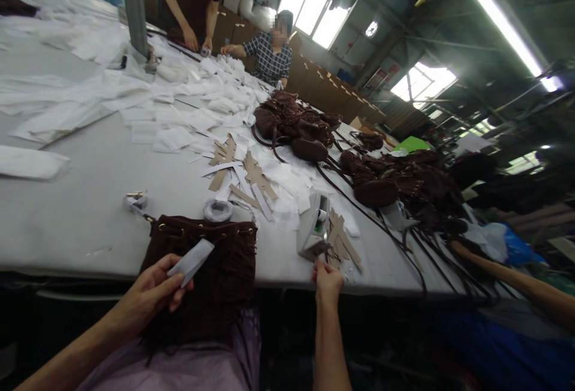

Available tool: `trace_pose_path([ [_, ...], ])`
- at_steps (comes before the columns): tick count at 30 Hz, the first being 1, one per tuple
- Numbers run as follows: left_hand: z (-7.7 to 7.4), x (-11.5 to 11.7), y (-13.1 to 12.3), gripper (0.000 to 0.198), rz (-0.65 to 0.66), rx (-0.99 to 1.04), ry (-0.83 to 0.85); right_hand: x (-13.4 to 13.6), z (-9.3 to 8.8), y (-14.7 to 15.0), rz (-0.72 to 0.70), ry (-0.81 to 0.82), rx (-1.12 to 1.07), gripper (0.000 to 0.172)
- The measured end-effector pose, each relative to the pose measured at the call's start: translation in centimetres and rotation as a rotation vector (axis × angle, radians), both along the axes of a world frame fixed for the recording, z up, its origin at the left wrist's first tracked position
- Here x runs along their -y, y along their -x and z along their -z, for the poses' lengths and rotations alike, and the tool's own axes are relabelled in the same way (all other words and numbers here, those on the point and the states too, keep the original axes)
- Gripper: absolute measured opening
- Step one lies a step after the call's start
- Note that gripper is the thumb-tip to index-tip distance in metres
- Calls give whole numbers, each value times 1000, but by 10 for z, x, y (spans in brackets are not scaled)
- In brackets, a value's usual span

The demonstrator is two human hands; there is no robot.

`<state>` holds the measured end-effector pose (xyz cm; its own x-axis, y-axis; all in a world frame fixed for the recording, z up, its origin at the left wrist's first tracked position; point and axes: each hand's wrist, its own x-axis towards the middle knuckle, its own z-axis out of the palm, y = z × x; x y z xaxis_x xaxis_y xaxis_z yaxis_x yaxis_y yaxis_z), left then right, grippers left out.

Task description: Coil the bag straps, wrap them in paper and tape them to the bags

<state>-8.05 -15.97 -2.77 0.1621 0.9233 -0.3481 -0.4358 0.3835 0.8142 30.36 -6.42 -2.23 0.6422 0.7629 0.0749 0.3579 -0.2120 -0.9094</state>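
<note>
My left hand [164, 289] pinches a flat strip of white paper [194, 261], held over a dark brown fringed bag [202, 280]. The bag lies partly on the table edge and partly on my lap, with brass eyelets along its top. A wrapped metal clasp [135, 200] rests by its upper left corner, and a wrapped white coil [218, 211] sits just behind it. My right hand [329, 280] has its fingers closed at the front end of a grey tape dispenser [313, 226]; whether tape is between the fingertips is too small to see.
Brown card strips [245, 175] and white paper sheets [179, 103] cover much of the table [81, 223]. Brown bags [296, 124] with long straps are heaped to the right. A metal post [133, 11] rises at left. Two people stand beyond; another person's arm [507, 274] reaches in at right.
</note>
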Motion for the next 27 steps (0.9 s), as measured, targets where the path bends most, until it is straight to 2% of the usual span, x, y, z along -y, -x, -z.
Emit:
trace_pose_path([
  [2, 0, 0, -3, 30, -13, -42, -15, 10, -2, 18, -43, 25, -12, 49],
  [4, -2, -1, -7, 30, -25, -92, -62, 23, -8, 50, -166, 62, -42, 45],
  [5, -3, -2, -9, 29, -35, -118, -93, 31, -13, 71, -265, 83, -61, 43],
  [9, -6, -5, -14, 25, -61, -216, -167, 55, -37, 161, -834, 146, -120, 27],
  [12, -6, -3, -14, 24, -68, -262, -200, 57, -48, 207, -1048, 121, -140, 18],
  [15, -5, -1, -12, 23, -64, -283, -229, 49, -48, 226, -1096, 107, -142, 14],
  [22, -6, -6, -5, 22, 0, -282, -236, 43, -36, 226, -1010, 186, -157, 11],
  [25, -5, -8, -4, 23, 9, -226, -224, 37, -34, 225, -974, 265, -241, 29],
  [27, -4, -7, -6, 23, -9, -168, -205, 33, -34, 224, -1002, 295, -300, 36],
])
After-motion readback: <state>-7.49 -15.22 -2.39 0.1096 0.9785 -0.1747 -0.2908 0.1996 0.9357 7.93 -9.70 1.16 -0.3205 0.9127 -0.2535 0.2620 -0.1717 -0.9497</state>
